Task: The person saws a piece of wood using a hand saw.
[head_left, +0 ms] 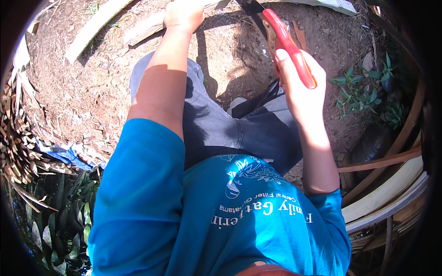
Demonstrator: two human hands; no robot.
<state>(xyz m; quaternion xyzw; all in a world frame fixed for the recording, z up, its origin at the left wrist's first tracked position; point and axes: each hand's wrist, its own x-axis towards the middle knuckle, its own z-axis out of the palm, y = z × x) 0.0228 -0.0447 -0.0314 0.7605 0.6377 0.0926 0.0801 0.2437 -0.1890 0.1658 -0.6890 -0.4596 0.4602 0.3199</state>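
Observation:
My right hand (306,76) is closed around the handle of a red-handled tool (290,46) with a dark flat blade. Rivets show on the handle's brown side, and the blade runs out past the upper edge, so its exact kind is unclear. At the top, my left hand (185,16) is closed on a long pale strip of split wood (145,30); its fingertips are partly hidden. The strip lies crosswise in front of me, to the left of the blade and beyond it. Whether the blade touches the wood does not show.
Another pale wood strip (94,30) lies on the bare soil (92,96) at the left. Curved strips (386,188) are bundled at the right, below a leafy plant (363,89). A pile of slats (18,133), blue sheeting (66,154) and dark leaves (55,221) fill the left side.

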